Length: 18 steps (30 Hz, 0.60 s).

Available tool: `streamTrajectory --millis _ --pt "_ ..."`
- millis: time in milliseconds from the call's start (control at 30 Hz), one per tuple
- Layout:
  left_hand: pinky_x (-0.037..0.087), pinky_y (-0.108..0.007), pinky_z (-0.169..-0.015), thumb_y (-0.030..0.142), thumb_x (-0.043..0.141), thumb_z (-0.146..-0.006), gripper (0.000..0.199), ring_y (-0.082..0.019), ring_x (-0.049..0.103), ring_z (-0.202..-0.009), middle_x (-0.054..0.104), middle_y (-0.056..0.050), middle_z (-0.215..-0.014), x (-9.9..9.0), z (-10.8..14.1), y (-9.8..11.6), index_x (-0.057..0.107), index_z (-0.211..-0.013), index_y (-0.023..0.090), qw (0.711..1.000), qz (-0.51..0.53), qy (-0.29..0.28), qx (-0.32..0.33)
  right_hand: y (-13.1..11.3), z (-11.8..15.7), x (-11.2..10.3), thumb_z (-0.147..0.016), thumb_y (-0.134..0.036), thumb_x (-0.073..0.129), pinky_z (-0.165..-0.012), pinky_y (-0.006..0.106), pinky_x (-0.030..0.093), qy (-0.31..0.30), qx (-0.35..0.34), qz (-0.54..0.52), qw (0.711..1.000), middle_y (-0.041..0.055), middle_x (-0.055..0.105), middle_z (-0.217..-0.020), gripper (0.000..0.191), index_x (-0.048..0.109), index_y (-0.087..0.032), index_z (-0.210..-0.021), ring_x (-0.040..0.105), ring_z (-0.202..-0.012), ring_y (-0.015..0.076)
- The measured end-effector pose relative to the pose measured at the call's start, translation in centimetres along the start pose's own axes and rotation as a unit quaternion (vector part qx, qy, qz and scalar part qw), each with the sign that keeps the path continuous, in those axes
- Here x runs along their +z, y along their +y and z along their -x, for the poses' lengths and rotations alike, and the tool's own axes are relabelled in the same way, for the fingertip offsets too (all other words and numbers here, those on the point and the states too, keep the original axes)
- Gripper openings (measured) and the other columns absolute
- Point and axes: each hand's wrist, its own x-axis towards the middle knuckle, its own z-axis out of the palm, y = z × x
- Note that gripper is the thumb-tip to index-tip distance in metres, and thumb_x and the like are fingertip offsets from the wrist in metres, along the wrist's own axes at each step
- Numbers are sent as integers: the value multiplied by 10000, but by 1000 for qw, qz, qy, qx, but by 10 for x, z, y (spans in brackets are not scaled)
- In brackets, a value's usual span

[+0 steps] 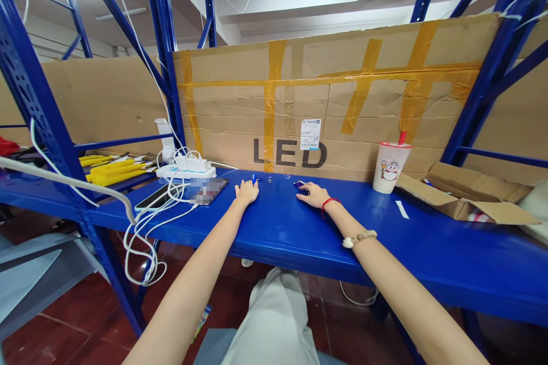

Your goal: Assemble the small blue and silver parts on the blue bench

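My left hand [246, 191] rests on the blue table [274, 228], its fingers closed round a small blue object [254, 179] that looks like part of a pen. To the right, my right hand [313, 194] lies on the same surface, fingers curled over a dark blue, pen-like piece [301, 186]. Between the hands, towards the cardboard, sits a tiny shiny part [270, 181]. Another small clear piece [287, 176] lies near it. The two hands are apart.
A white cup [390, 168] with a red straw stands right, near a paper strip [402, 209] and an open cardboard box [462, 197]. Left are a tablet [216, 189], a phone [154, 198], a power strip [201, 170], tangled white cables [135, 236] and yellow-handled tools [115, 172].
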Motion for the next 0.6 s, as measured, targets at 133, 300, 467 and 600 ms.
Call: streamTrajectory --millis 133,300,467,600 --pt "204 -426 -1006 342 177 -873 484 -248 256 -1279 428 -134 -1298 1 1 0 489 -1161 111 1000 -2 1 3 1 -1 1 -780 -421 509 -919 403 326 -2 -2 0 1000 38 464 -1234 369 567 -260 -1107 436 -1113 224" --pt "232 -423 -992 324 232 -872 423 -254 274 -1265 448 -127 -1278 -1 3 1 511 -1109 112 998 17 56 10 -1 0 -1 -779 -416 509 -917 405 332 -4 3 0 1000 33 460 -1237 355 575 -264 -1094 441 -1110 226" --pt "324 -384 -920 325 257 -871 358 -232 490 -1061 568 -117 -1074 -10 8 8 558 -939 143 988 81 127 16 -2 4 -4 -786 -403 500 -924 408 328 -17 11 -7 1000 35 442 -1256 358 566 -259 -1107 435 -1116 227" --pt "348 -368 -898 339 215 -882 373 -225 514 -1017 578 -99 -1023 -18 11 15 543 -913 165 972 152 177 -4 -3 5 -4 -790 -401 492 -932 409 318 -21 14 -9 1000 37 436 -1264 354 567 -258 -1105 428 -1124 225"
